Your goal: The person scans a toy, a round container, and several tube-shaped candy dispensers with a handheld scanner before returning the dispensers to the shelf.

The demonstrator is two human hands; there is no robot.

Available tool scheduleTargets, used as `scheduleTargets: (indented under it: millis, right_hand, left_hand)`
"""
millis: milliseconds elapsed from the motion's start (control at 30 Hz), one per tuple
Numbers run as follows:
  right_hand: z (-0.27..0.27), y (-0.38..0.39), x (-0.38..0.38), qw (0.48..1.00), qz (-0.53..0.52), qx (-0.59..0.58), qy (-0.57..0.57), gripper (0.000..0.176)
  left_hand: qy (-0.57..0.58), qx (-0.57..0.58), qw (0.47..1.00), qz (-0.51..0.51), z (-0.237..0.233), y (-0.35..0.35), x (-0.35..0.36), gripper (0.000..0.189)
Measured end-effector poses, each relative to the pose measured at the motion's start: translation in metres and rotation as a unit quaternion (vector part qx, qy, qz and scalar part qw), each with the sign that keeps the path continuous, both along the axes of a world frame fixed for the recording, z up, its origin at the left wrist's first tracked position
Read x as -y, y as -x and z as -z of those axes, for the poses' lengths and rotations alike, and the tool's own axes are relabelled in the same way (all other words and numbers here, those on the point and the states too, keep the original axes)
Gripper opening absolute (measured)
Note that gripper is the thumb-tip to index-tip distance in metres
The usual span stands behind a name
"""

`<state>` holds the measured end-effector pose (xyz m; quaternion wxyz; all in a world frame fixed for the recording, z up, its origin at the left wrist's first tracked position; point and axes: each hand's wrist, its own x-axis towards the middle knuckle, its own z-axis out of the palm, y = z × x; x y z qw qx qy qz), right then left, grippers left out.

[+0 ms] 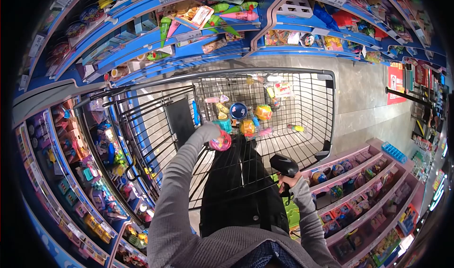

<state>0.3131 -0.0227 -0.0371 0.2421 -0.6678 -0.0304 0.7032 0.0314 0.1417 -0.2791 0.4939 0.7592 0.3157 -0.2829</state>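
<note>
My left hand [215,134] reaches over the near side of a black wire shopping cart [333,95], closed on a round pink package [220,140]; its fingers are mostly hidden. Lower right, my right hand [289,180] is wrapped round the handle of a black handheld device [283,165] beside the cart's near edge. Inside the cart lie a dark blue round item [238,110], a teal item [223,125], an orange-yellow package [263,112], a flat packet [283,89], a yellow-green pack [296,128] and several other small packages.
Blue shelves [222,34] of packaged goods run along the far side, with more shelving [78,173] at the left. A pink tiered display [359,192] stands close at the lower right. Grey floor [364,121] and a red sign [396,82] show to the right.
</note>
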Motion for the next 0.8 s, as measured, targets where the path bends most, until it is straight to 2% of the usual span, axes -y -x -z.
scheduleTargets:
  millis: [67, 100, 167, 200, 233, 300, 333, 367, 433, 467, 500, 533, 567, 633, 700, 767, 800]
  right_hand:
    - [-0.001, -0.001, -0.001, 1.0, -0.013, -0.007, 0.009, 0.02]
    - [-0.001, -0.001, 0.0, 1.0, -0.013, -0.007, 0.01, 0.02]
    - [-0.002, 0.0, -0.001, 1.0, -0.001, -0.002, 0.008, 0.019]
    - [-0.001, 0.001, -0.001, 1.0, -0.001, -0.001, 0.009, 0.019]
    - [0.0, 0.002, -0.001, 1.0, -0.008, 0.016, -0.011, 0.019]
    - [-0.001, 0.001, 0.0, 0.999, -0.014, 0.035, -0.028, 0.018]
    - [-0.004, 0.001, -0.001, 1.0, -0.008, 0.023, -0.011, 0.018]
    - [-0.004, 0.002, -0.003, 1.0, -0.002, 0.011, 0.005, 0.018]
    - [-0.003, 0.002, -0.002, 1.0, 0.0, 0.012, -0.002, 0.019]
    - [-0.003, 0.001, -0.001, 1.0, 0.001, 0.015, -0.006, 0.019]
    - [-0.004, 0.001, -0.001, 1.0, 0.002, 0.016, -0.005, 0.019]
    - [-0.005, 0.001, -0.002, 1.0, 0.001, 0.011, 0.003, 0.017]
    - [-0.006, 0.0, -0.003, 1.0, -0.001, 0.006, 0.011, 0.015]
    - [-0.004, -0.002, 0.0, 1.0, -0.003, 0.011, 0.004, 0.015]
    - [-0.003, -0.005, 0.001, 1.0, -0.005, 0.017, -0.002, 0.015]
    - [-0.004, -0.007, 0.001, 1.0, -0.018, 0.006, 0.012, 0.016]
    - [-0.001, -0.009, 0.003, 1.0, -0.018, 0.006, 0.012, 0.016]
  left_hand:
    - [-0.128, -0.088, 0.972, 0.176, 0.012, -0.012, 0.029, 0.039]
    - [-0.128, -0.088, 0.972, 0.176, 0.02, -0.012, 0.034, 0.039]
    - [-0.025, -0.021, 0.948, 0.316, 0.041, -0.009, 0.045, 0.04]
    - [-0.025, -0.035, 0.966, 0.253, 0.079, 0.001, 0.064, 0.041]
    - [-0.025, -0.034, 0.967, 0.253, 0.076, -0.001, 0.063, 0.041]
    - [0.04, -0.136, 0.989, 0.043, 0.063, -0.004, 0.061, 0.051]
    - [-0.008, -0.147, 0.989, 0.019, 0.041, -0.009, 0.053, 0.051]
    - [-0.007, -0.148, 0.989, 0.02, 0.049, -0.006, 0.062, 0.051]
    - [-0.207, -0.118, 0.964, -0.12, 0.088, 0.007, 0.088, 0.057]
    - [-0.052, -0.093, 0.985, -0.135, 0.113, 0.011, 0.082, 0.064]
    - [-0.051, -0.092, 0.985, -0.134, 0.093, 0.006, 0.071, 0.064]
    - [0.063, -0.161, 0.972, -0.16, 0.045, -0.003, 0.05, 0.06]
    - [0.175, -0.227, 0.94, -0.183, 0.017, -0.008, 0.037, 0.056]
    - [0.185, -0.218, 0.941, -0.179, 0.031, -0.007, 0.051, 0.059]
    - [0.027, -0.17, 0.959, -0.224, 0.063, -0.007, 0.084, 0.058]
    - [0.012, -0.156, 0.961, -0.228, 0.07, -0.007, 0.09, 0.056]
    - [0.043, -0.141, 0.955, -0.256, 0.054, -0.01, 0.082, 0.057]
